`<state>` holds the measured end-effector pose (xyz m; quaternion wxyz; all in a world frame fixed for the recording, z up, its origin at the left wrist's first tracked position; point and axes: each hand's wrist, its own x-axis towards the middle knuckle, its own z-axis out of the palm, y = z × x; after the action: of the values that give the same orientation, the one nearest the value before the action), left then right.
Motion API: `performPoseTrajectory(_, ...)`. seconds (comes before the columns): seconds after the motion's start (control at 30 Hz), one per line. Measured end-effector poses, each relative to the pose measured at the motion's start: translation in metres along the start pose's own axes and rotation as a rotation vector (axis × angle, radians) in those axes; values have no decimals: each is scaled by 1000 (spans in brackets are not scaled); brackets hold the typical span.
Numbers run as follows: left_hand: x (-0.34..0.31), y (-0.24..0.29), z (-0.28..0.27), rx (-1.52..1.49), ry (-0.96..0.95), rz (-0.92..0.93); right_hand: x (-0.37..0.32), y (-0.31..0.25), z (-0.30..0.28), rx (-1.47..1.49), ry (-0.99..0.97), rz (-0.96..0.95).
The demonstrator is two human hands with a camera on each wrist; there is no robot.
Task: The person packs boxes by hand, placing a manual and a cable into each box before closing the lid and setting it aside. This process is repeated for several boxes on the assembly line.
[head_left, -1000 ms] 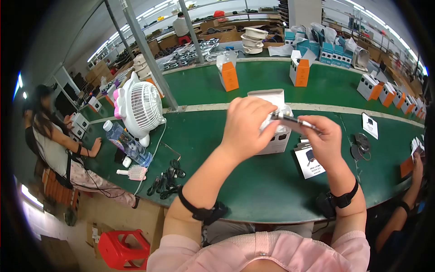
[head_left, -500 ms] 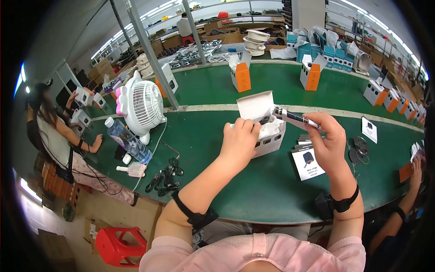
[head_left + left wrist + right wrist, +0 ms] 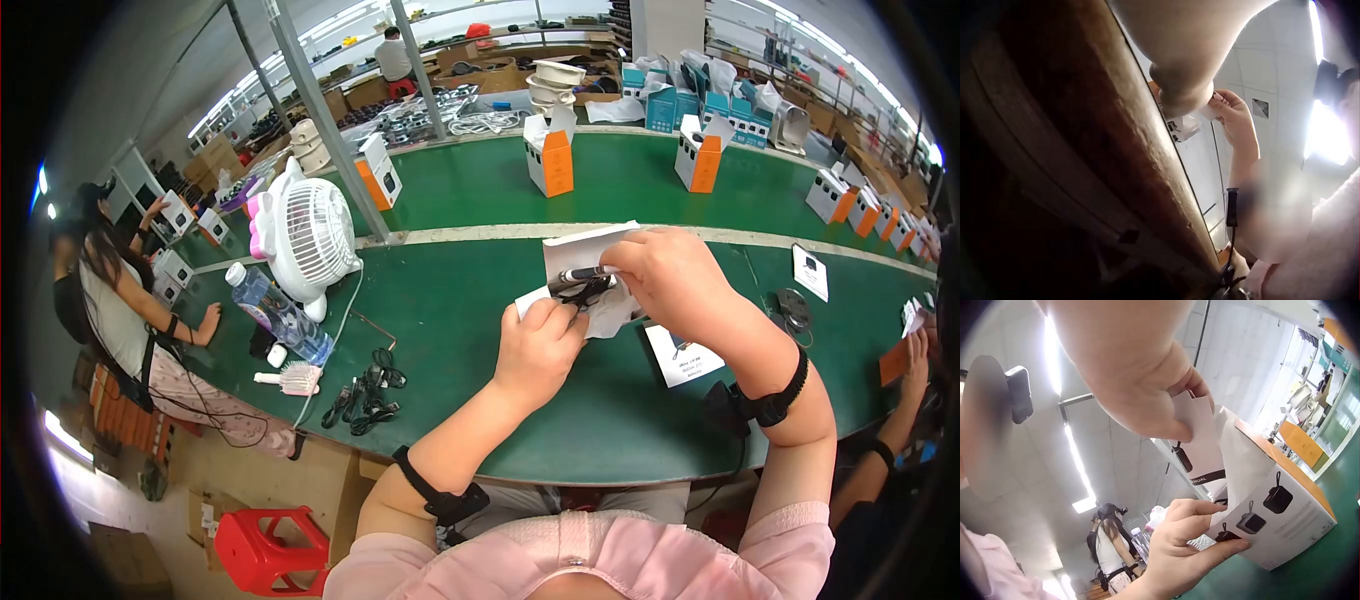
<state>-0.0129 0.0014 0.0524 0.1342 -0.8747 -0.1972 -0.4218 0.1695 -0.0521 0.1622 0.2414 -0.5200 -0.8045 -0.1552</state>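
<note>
A white printed box point(image 3: 1282, 515) stands with its lid up on the green table, pictures of small black speakers on its side. My left hand point(image 3: 540, 350) grips the box's near wall, thumb on the outside and fingers over the edge, as the right wrist view shows. Between thumb and fingers my right hand point(image 3: 680, 280) pinches a folded paper manual point(image 3: 1200, 447), tilted down at the box opening. Inside the box, a black cable point(image 3: 583, 290) and white wrapping point(image 3: 612, 312) show; the hands hide the rest.
Manuals point(image 3: 683, 362) lie right of the box, near a black coiled item point(image 3: 793, 310). To the left are a white fan point(image 3: 318, 235), a bottle point(image 3: 280, 315), a hairbrush point(image 3: 292, 378) and black cables point(image 3: 365, 395). Orange-sided boxes point(image 3: 557, 165) stand along the back bench.
My left hand has let go of the manual and moved down to the box wall. My right hand swung right with the manual, then back left over the box opening.
</note>
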Motion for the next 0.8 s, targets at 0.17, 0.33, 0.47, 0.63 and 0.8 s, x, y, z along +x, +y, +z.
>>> performPoseTrajectory(0.17,-5,-1,2,-6,29,26,4,-7,7,-228,-54,-177)
performPoseTrajectory(0.33,-4,-3,4,-33,45,16,11,-23,-3,-370,-146,-243)
performPoseTrajectory(0.47,-3,0,1,-27,47,25,13,-24,6,-465,-233,-231)
performPoseTrajectory(0.63,-3,1,0,-60,92,39,20,-25,51,-379,-261,-285)
performPoseTrajectory(0.8,-1,-10,1,-109,52,-14,28,0,46,47,106,-200)
